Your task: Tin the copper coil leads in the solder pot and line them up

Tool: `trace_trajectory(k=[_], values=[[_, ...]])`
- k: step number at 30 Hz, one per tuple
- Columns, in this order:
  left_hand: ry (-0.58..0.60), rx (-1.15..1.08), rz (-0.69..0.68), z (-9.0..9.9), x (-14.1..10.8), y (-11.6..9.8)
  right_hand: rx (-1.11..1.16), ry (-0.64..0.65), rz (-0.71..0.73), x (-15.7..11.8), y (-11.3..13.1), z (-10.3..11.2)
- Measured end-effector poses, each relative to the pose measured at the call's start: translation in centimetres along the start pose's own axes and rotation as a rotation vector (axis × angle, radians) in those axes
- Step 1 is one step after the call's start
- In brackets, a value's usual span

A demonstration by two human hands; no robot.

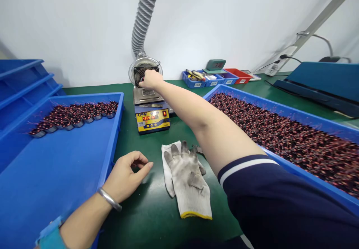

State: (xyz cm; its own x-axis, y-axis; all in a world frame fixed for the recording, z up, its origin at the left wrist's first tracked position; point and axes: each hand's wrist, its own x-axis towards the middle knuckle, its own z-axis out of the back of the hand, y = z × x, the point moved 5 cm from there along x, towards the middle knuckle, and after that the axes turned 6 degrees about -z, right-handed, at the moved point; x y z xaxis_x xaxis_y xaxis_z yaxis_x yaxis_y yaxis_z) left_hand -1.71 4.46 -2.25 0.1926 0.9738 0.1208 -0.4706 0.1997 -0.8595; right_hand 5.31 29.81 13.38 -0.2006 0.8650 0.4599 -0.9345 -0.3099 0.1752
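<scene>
I see left hand (126,176) loosely open beside knit gloves (186,183); right hand (152,80) above solder pot (153,121); can't tell its grip.

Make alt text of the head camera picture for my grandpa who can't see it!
A bare right hand reaches past a blue-and-yellow box with glowing red digits, below a ribbed grey hose. The bare left hand, loosely curled, is beside grey-stained white cloth gloves on a green table, between two blue plastic trays holding dark parts with reddish strands.
</scene>
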Motion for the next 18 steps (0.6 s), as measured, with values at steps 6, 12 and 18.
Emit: trace_trajectory(k=[6,12,18], values=[[0.003,0.007,-0.011,0.0,0.0,0.0,0.009,0.007,-0.015,-0.1,0.0,0.0],[-0.005,0.006,-0.007,0.0,0.1,0.1,0.003,-0.039,-0.015,0.0,0.2,1.2],[-0.003,0.031,-0.043,-0.1,0.2,0.2,0.027,-0.006,-0.018,-0.3,0.0,0.8]])
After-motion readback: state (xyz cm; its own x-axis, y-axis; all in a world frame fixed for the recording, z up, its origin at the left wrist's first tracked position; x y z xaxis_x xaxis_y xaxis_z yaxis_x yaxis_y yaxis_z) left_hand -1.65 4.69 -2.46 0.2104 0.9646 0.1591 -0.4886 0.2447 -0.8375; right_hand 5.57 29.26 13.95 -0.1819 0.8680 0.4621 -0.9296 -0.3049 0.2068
